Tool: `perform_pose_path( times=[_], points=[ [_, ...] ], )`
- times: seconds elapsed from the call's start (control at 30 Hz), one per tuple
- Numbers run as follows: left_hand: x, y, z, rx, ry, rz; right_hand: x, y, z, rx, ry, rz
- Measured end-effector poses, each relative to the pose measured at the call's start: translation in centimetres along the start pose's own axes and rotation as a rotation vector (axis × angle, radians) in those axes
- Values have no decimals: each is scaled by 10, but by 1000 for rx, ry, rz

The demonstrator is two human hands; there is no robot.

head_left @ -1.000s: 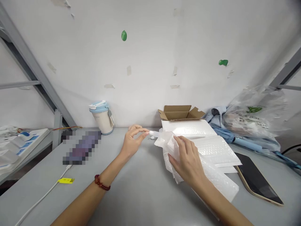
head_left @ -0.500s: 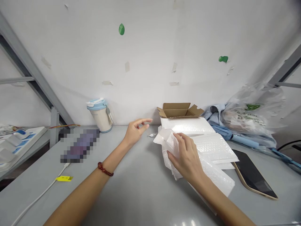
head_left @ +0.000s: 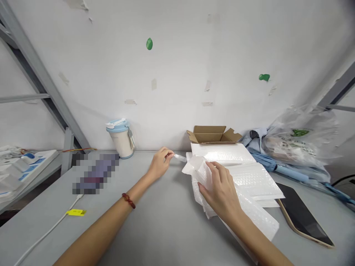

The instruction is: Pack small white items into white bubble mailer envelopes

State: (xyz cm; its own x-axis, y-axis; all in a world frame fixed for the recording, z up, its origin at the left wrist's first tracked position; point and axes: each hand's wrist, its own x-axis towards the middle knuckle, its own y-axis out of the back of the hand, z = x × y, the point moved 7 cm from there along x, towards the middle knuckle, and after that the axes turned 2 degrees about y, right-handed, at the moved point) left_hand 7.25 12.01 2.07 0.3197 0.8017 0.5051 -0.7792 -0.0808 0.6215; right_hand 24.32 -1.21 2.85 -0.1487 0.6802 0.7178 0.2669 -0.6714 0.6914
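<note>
My left hand (head_left: 161, 163) pinches the near end of a small clear plastic piece (head_left: 180, 158) between thumb and fingertips. What exactly this piece is, I cannot make out; its far end meets the edge of the white packaging. A crumpled white bubble mailer (head_left: 201, 173) is gripped by my right hand (head_left: 222, 184), thumb on the near side and fingers curled over the top. Beneath and beside it lie several more white bubble mailers (head_left: 249, 177), overlapping each other on the grey table (head_left: 161, 229).
Behind the mailers stands an open cardboard box (head_left: 212, 135). To the right are a phone (head_left: 303, 216), a blue folded umbrella (head_left: 288, 171) and a clear plastic bag (head_left: 302, 140). On the left are a blue-lidded cup (head_left: 122, 140), a white cable (head_left: 50, 232) and a power strip (head_left: 30, 171).
My left hand has closed from a loose open pose into a pinch on the clear plastic piece, which now sticks out towards it. My right hand keeps its grip on the mailer.
</note>
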Motion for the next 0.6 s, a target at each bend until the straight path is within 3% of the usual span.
perform_pose_path(
  times=[0.13,0.23,0.4,0.5,0.6],
  points=[
    [0,47,41,-147,-168,88,-1,-1,0,-2,-12,-13],
    [7,55,56,-226,-169,2,-1,-1,0,-2,-15,-14],
    [10,13,58,-336,-63,-246,0,0,0,22,-22,-8],
    [9,-11,53,-490,34,-319,1,-1,0,51,-27,-14],
    [9,-22,47,-678,163,-355,2,0,1,82,-30,-19]
  ],
)
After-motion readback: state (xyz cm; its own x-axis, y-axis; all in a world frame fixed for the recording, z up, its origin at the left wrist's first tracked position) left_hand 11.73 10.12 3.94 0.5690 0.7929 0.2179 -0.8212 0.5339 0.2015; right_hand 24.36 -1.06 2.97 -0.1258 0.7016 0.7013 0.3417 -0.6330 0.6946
